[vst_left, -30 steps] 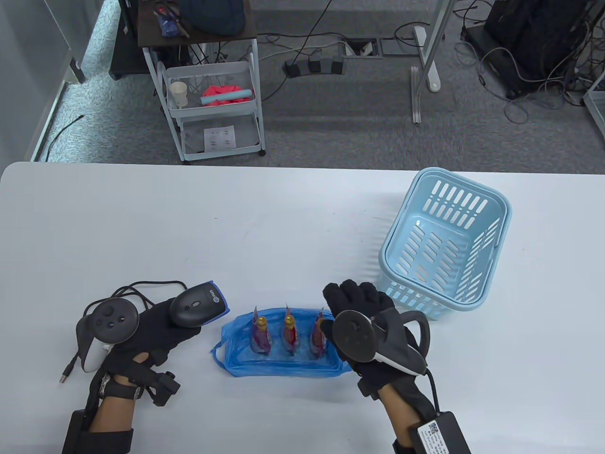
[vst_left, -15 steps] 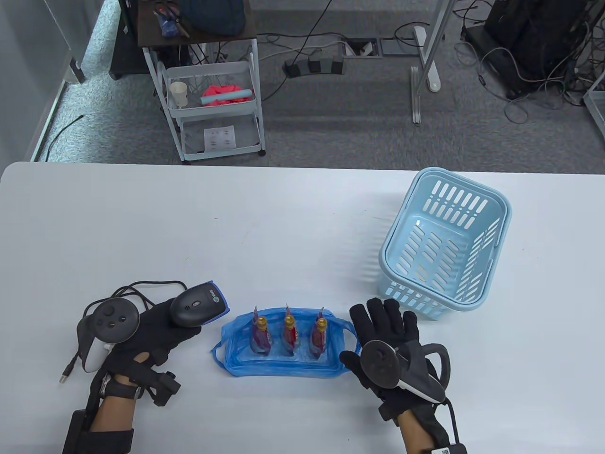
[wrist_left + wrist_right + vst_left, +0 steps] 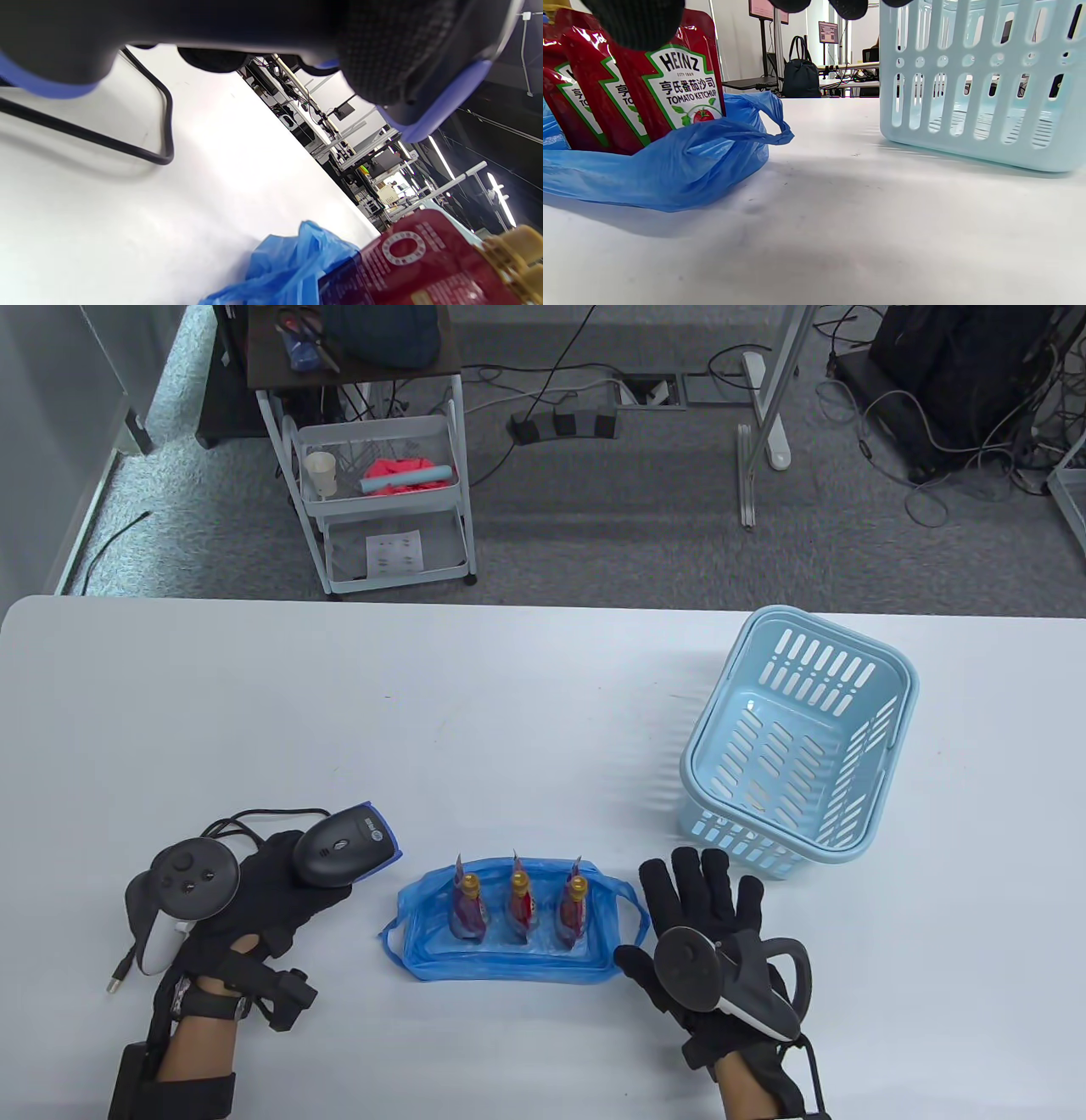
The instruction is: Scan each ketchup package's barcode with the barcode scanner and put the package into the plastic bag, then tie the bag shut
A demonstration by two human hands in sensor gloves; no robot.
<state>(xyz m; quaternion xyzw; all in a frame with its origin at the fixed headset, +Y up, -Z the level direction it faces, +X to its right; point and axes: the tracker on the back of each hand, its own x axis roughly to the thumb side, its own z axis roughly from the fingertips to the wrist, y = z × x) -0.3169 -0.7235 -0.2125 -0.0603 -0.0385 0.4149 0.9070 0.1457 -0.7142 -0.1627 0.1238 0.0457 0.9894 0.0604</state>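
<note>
Three red ketchup pouches with yellow caps stand upright in a row inside the blue plastic bag, whose mouth lies open on the white table. My left hand grips the black barcode scanner just left of the bag. A loose bag handle lies beside my right hand, which rests flat and spread on the table just right of the bag, holding nothing.
A light blue slotted basket stands empty behind the right hand. The scanner's black cable loops behind the left hand, its plug at the near left. Beyond the table's far edge stands a white cart.
My right hand has drawn back from the rightmost pouch in the bag and come down flat on the table to the bag's right. The left hand with the scanner shifted slightly left.
</note>
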